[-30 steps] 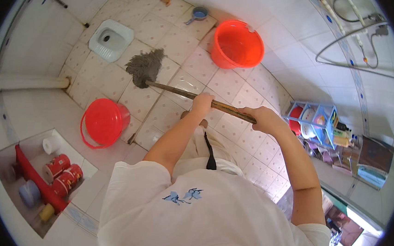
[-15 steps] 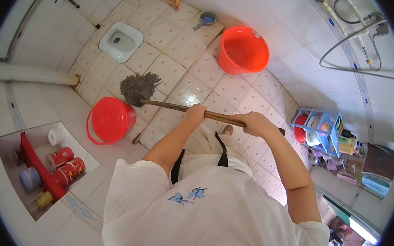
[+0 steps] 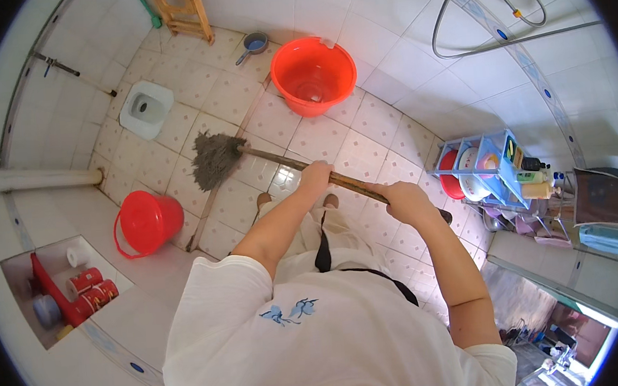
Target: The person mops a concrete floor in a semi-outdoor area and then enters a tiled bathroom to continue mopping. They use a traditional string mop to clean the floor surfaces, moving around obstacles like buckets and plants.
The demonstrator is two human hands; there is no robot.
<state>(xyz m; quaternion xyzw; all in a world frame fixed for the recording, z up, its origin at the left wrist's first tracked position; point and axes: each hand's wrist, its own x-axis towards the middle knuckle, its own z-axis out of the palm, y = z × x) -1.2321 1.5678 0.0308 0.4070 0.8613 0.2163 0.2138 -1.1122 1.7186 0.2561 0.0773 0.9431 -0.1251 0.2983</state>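
A mop point(image 3: 281, 160) with a long wooden handle slants across in front of me, its grey stringy head point(image 3: 216, 160) on the tiled floor. My left hand point(image 3: 314, 179) is closed round the middle of the handle. Farther up toward the handle's dark end, my right hand point(image 3: 406, 201) grips it too. The mop head lies between a red lidded bucket point(image 3: 148, 221) on the left and a large open red bucket point(image 3: 313, 75) by the far wall.
A squat toilet point(image 3: 146, 109) is set in the floor at far left. A blue dipper point(image 3: 254, 44) and a wooden stool point(image 3: 183, 13) stand along the far wall. To my right is a blue shelf rack point(image 3: 492, 171) with basins and bottles. A wall niche point(image 3: 62, 288) on the left holds red cans.
My view has swung to the right, so the buckets and toilet appear farther left. The mop head has shifted across the floor, away from the lidded bucket. Both hands keep their grip.
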